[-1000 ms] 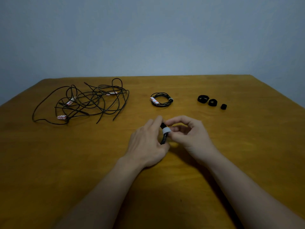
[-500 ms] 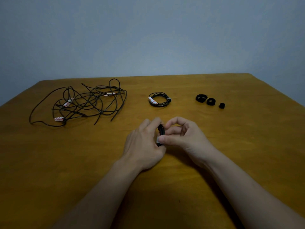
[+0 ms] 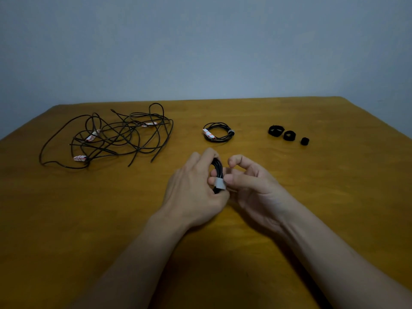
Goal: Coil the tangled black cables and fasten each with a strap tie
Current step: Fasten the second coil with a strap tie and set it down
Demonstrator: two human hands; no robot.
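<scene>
Clenching left hand (image 3: 191,190) fingers round the coiled cable (image 3: 217,168) to bunch loops; pinching the strap tie (image 3: 219,183) in right hand (image 3: 254,186) fingers, cinching it. Nearly fastened, seemingly.

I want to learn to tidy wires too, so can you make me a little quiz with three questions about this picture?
1. True or false: the finished coil lies between the tangled cables and the rolled strap ties.
2. How many rolled strap ties lie on the table?
3. What wraps the held coil in the left hand? A: grey strap. B: red string. C: nothing.
Key: 1 true; 2 three; 3 A.
</scene>
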